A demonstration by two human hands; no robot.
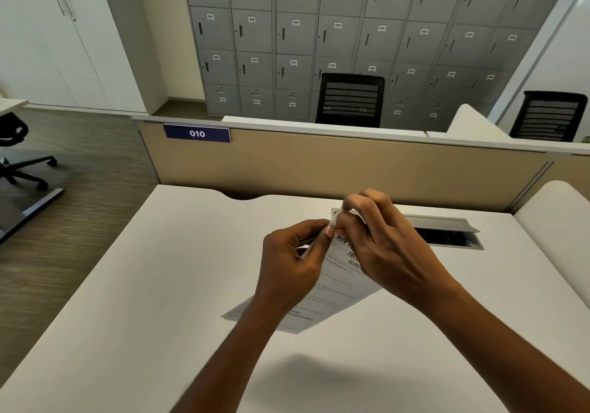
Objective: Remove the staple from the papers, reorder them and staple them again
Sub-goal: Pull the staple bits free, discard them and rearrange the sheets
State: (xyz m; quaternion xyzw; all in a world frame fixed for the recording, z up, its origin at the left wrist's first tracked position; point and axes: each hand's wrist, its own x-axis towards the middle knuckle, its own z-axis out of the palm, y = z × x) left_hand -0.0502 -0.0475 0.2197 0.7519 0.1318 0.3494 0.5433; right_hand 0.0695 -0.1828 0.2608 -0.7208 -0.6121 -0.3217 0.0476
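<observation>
Printed white papers [332,288] are held up above the white desk [159,285], their lower end hanging toward the desk surface. My left hand [292,262] pinches the top corner of the papers between thumb and fingers. My right hand [380,243] is right beside it, its fingertips curled and pinching at that same top corner, where a thin staple [346,210] shows as a small wire at the fingertips. No stapler is in view.
An open grey cable hatch [447,232] lies in the desk just behind my right hand. A beige partition [351,166] with a blue "010" label closes the desk's far edge. Black chairs and grey lockers stand beyond.
</observation>
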